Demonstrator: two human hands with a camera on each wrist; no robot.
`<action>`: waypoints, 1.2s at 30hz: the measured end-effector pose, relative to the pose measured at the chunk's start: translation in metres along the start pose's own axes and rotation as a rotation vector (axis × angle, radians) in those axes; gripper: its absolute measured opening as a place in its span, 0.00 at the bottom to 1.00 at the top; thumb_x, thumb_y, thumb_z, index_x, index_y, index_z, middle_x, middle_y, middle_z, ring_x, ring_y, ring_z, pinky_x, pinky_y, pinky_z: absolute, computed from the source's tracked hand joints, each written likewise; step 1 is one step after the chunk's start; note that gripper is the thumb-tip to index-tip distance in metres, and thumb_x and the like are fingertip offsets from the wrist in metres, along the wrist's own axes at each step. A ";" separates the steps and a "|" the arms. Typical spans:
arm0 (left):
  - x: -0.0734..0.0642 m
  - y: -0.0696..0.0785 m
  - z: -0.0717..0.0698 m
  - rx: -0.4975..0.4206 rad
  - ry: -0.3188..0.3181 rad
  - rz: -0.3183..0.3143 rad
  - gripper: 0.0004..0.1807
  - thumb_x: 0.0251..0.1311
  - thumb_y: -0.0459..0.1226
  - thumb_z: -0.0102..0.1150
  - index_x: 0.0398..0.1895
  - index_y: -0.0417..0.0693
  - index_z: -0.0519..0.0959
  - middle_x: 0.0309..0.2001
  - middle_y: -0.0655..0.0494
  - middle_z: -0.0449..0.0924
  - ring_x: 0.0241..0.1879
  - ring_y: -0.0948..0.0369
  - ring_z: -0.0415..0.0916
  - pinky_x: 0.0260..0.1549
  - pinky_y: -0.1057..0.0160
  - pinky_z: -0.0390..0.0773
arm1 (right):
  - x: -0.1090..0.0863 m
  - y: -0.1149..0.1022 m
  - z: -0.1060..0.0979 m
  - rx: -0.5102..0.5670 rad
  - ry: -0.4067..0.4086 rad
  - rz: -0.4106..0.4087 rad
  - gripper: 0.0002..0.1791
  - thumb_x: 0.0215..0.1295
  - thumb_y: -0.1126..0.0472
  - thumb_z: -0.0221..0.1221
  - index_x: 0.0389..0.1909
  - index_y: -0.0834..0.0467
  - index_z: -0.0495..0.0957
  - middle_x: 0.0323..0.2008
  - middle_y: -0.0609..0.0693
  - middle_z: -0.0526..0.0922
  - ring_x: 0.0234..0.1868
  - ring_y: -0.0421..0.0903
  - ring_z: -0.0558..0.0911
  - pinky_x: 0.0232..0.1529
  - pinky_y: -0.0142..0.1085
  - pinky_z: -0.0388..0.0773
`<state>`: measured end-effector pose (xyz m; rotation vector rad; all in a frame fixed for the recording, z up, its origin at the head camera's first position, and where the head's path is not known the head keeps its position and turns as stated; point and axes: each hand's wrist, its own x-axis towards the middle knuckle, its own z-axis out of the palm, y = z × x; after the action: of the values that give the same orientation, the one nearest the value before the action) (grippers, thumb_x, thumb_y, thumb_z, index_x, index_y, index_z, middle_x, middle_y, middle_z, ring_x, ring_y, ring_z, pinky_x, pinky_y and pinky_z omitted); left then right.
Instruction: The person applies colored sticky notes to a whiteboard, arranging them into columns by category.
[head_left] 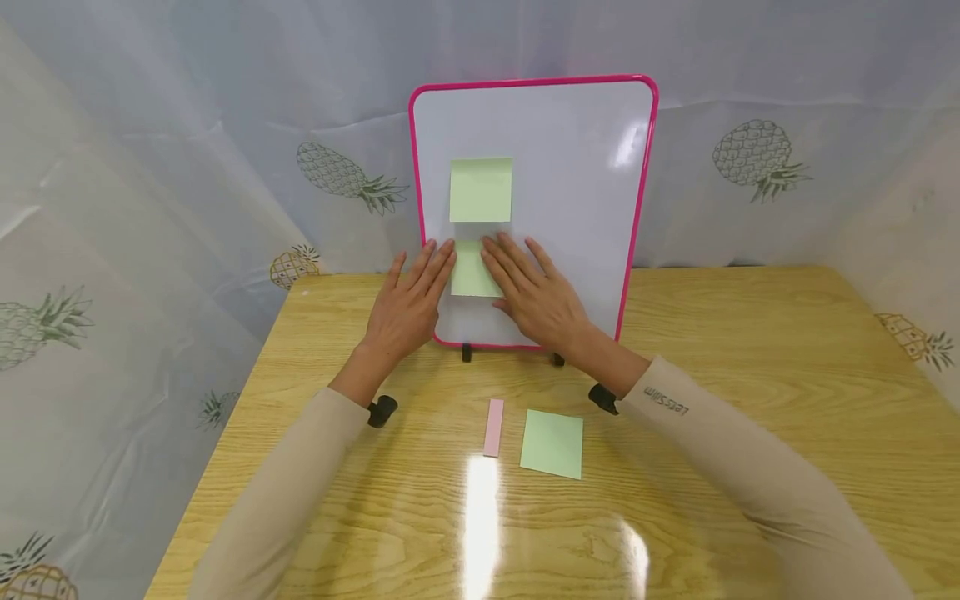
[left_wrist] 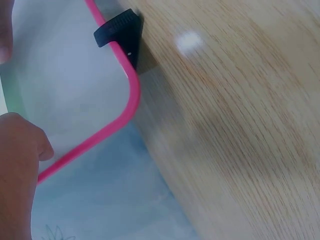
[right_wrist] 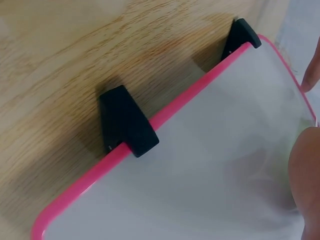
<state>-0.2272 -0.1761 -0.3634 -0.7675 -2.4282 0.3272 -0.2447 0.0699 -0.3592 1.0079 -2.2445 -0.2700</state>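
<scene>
Lower green sticky note [head_left: 471, 271] is on the left part of a pink-framed whiteboard [head_left: 577, 208], between the two hands. An upper green sticky note [head_left: 481, 190] sits just beyond it on the far side, also toward the board's left, with a narrow strip of white surface between the two papers.

The left hand [head_left: 408, 304] has its fingers straight and pointing to the far side, reaching over the board's left edge, the longest fingertips at the note's left edge; whether they touch the paper or only the board beside it is hard to tell. The right hand [head_left: 542, 300] is likewise extended, its straight fingers slanting far and left, the fingertips lying over the right part of the lower note and covering that edge.

The whiteboard stands on a wood-grain table [head_left: 750, 375], its near edge held by two black stand clips [right_wrist: 127, 120], one left and one right. On the tabletop, nearer than the board, a narrow pink sticky strip [head_left: 493, 427] lies just left of a loose green square note [head_left: 552, 444], apart from it. A pineapple-print curtain [head_left: 525, 37] hangs at the far side.
</scene>
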 end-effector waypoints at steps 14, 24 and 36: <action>0.000 -0.001 0.000 -0.005 0.016 0.007 0.39 0.60 0.35 0.53 0.74 0.40 0.52 0.75 0.51 0.47 0.73 0.54 0.44 0.67 0.47 0.52 | -0.018 0.010 -0.007 0.022 -0.039 0.005 0.37 0.72 0.50 0.48 0.74 0.64 0.49 0.74 0.56 0.48 0.74 0.51 0.46 0.71 0.48 0.40; 0.010 0.006 -0.002 0.044 0.068 0.075 0.36 0.62 0.35 0.51 0.74 0.44 0.54 0.74 0.54 0.50 0.73 0.53 0.43 0.68 0.47 0.46 | -0.011 0.003 -0.013 -0.065 -0.094 0.001 0.36 0.73 0.51 0.48 0.73 0.65 0.49 0.74 0.58 0.46 0.74 0.52 0.42 0.72 0.47 0.38; 0.007 0.013 0.003 0.055 0.076 0.081 0.35 0.62 0.34 0.52 0.74 0.44 0.55 0.74 0.55 0.51 0.73 0.53 0.44 0.68 0.47 0.47 | -0.004 -0.007 -0.016 -0.141 -0.181 -0.057 0.33 0.74 0.57 0.43 0.73 0.65 0.48 0.74 0.57 0.45 0.74 0.53 0.41 0.72 0.46 0.35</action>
<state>-0.2279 -0.1620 -0.3680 -0.8402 -2.3121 0.3881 -0.2285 0.0697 -0.3517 1.0071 -2.3217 -0.5570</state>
